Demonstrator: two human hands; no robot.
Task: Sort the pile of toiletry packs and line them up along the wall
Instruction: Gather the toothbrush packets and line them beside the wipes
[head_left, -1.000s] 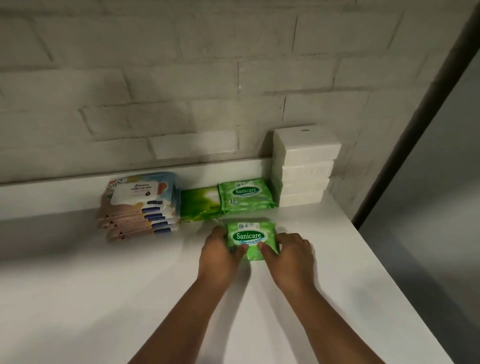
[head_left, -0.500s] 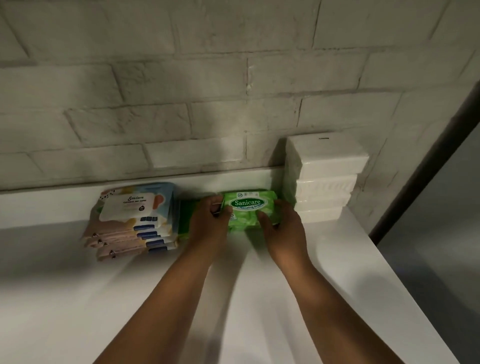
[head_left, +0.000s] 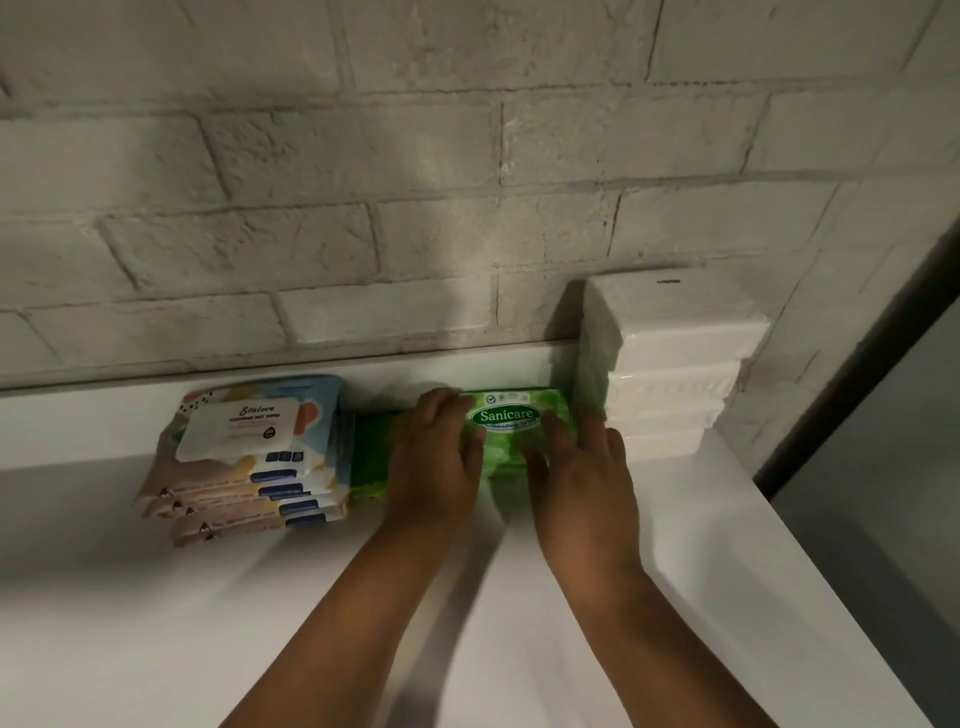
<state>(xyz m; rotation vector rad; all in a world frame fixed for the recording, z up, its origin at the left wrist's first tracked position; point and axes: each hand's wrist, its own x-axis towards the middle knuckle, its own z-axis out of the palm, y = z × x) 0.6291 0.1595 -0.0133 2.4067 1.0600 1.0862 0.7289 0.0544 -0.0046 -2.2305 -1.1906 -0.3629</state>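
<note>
Partly hidden: green pack (head_left: 371, 457) behind left hand (head_left: 434, 462).

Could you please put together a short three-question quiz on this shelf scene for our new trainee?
1. True or false: both hands are on the top green Sanicare pack.
2. Which stack stands directly right of that pack? A) the Stalove wet wipes stack B) the white packs stack C) a bottle
3. Fill in: the packs stand along the white ____ wall.

Key: 1 true: the left hand and the right hand flank it, fingers on top. 2 B. 3 brick.
</note>
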